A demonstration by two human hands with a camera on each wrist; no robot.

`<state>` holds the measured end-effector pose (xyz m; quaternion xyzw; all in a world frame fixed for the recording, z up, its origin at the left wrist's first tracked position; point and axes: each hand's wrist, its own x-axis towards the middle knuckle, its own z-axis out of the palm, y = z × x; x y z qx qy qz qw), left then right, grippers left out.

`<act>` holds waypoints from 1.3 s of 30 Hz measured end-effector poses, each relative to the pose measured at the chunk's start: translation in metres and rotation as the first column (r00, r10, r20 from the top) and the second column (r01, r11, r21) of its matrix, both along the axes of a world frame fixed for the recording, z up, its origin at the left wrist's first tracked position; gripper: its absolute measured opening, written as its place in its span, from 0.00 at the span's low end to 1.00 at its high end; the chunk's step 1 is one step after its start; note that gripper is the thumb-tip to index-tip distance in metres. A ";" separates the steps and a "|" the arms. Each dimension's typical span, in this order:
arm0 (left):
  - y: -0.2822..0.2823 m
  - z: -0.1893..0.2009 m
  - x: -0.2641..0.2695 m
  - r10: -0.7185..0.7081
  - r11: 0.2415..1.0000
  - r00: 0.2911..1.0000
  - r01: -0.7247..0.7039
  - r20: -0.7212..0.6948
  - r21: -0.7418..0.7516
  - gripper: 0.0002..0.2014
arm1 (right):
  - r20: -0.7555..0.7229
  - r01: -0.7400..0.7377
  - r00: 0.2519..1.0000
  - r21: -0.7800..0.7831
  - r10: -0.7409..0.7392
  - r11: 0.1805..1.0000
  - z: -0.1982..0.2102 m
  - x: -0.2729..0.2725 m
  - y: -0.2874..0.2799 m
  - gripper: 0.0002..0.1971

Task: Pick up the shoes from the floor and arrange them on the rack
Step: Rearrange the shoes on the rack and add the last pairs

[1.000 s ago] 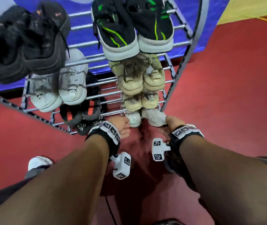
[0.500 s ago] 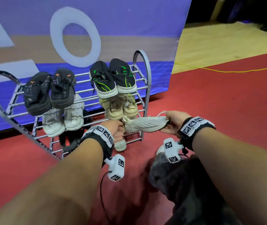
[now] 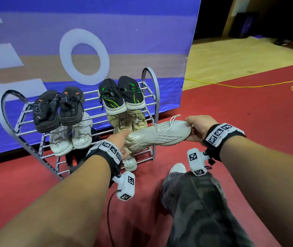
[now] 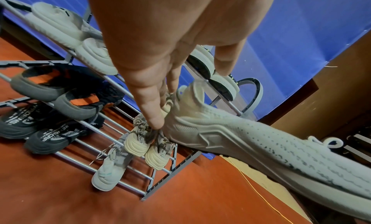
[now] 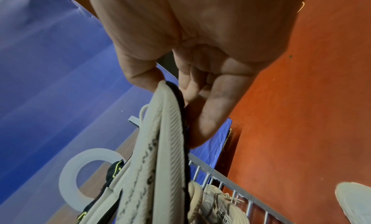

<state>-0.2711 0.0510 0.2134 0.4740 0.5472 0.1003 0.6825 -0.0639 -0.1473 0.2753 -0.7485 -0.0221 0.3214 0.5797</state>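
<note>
Seen from above, looking down along two bare forearms toward a metal shoe rack point(image 3: 152, 97) on a red floor point(image 3: 249, 122), in front of a blue banner point(image 3: 124, 32).

Held in the air between both hands, just in front of the rack's right end: one pale knit sneaker point(image 3: 160, 136), lying lengthwise, laces up. Left hand point(image 3: 119, 141) at the heel end, thumb point(image 4: 148, 109) and fingers pinching the collar. Right hand point(image 3: 197, 129) at the toe end, thumb on top and fingers curled under the sole, gripping it.

On the rack's top shelf: a black pair with orange marks point(image 3: 58, 107) at the left end, a black pair with green stripes point(image 3: 120, 97) at the right end. On the shelf below: a white pair point(image 3: 70, 138) at the left, a beige pair point(image 3: 126, 122) at the right, partly hidden behind the held sneaker. Lower down: dark shoes point(image 4: 40, 129) at the left, and a single pale sneaker point(image 3: 129, 162) at the front edge of the bottom shelf, below the left wrist.

Yellow cable point(image 3: 284, 84) lying on the floor at far right. Patterned trouser leg point(image 3: 195, 202) and a white shoe tip point(image 3: 177, 168) at bottom right.
</note>
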 end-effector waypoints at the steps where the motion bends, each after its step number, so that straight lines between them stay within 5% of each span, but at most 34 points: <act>1: 0.006 -0.008 -0.001 -0.008 1.000 1.000 0.008 -0.004 0.000 0.36 | 0.008 -0.005 1.000 0.009 0.005 1.000 0.002 -0.002 0.000 0.15; 5: -0.001 0.010 -0.015 0.025 0.998 0.997 -0.020 0.071 -0.065 0.35 | 0.027 -0.021 0.999 0.036 0.020 0.999 0.005 -0.004 0.002 0.16; 8: -0.015 0.031 -0.029 0.025 0.998 0.994 -0.019 0.109 -0.058 0.21 | 0.029 -0.032 0.999 0.069 0.030 0.997 0.007 -0.005 0.007 0.15; 11: -0.013 0.031 -0.042 -0.022 0.997 0.993 0.030 0.119 -0.068 0.17 | 0.011 0.003 1.000 0.108 -0.004 0.994 0.007 -0.007 0.014 0.15; 16: -0.008 0.030 -0.066 -0.242 0.968 0.969 0.245 0.060 -0.048 0.24 | -0.044 0.104 0.994 0.204 -0.097 0.973 0.005 -0.014 0.039 0.08; 22: -0.009 0.036 -0.081 -0.401 0.914 0.908 0.406 0.123 -0.019 0.34 | -0.149 0.070 0.989 0.342 -0.019 0.937 0.000 -0.033 0.068 0.14; 25: -0.013 0.034 -0.080 -0.405 0.907 0.893 0.419 0.198 -0.033 0.26 | -0.191 -0.051 0.975 0.299 0.112 0.953 0.000 -0.057 0.073 0.07; 29: -0.021 0.031 -0.073 -0.369 0.915 0.895 0.397 0.249 -0.071 0.14 | -0.168 -0.183 0.960 0.230 0.224 0.956 -0.019 -0.088 0.078 0.12; 36: -0.028 0.024 -0.087 -0.354 0.907 0.927 0.373 0.127 -0.194 0.25 | -0.181 -0.229 0.952 0.114 0.247 0.967 -0.047 -0.093 0.074 0.13; 39: -0.032 0.013 -0.097 -0.395 0.880 0.913 0.408 0.102 -0.242 0.19 | -0.212 -0.310 0.927 0.025 0.308 0.950 -0.056 -0.101 0.075 0.07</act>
